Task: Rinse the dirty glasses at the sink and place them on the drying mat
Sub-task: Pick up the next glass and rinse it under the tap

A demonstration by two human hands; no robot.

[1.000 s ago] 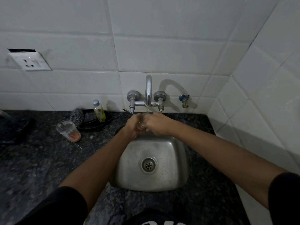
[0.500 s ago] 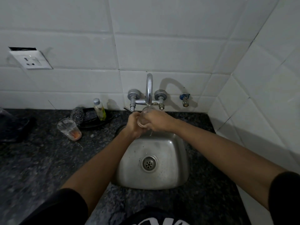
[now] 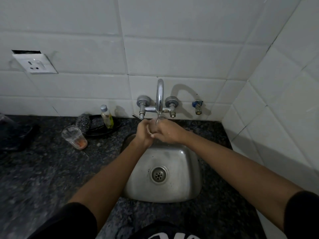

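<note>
A: What is the room like, from the left?

B: A dark speckled counter runs under white wall tiles. A white socket sits on the left wall. The right wall turns in close beside the sink.

A: Where is there open room?

B: The left part of the counter is mostly bare in front. A dark thing lies at the far left edge, too dim to tell what it is.

A: What holds what?

B: A clear dirty glass stands on the counter, with orange stuff at its bottom. Behind it, a black dish holds a gray scrubber and a small bottle with yellow liquid. The steel sink is wet, with a round drain.

A: And the hands?

B: The left hand and the right hand are wrapped together around a second glass. It is under the tap, above the back of the sink. Water runs onto it. Only a bit of it peeks out.
</note>
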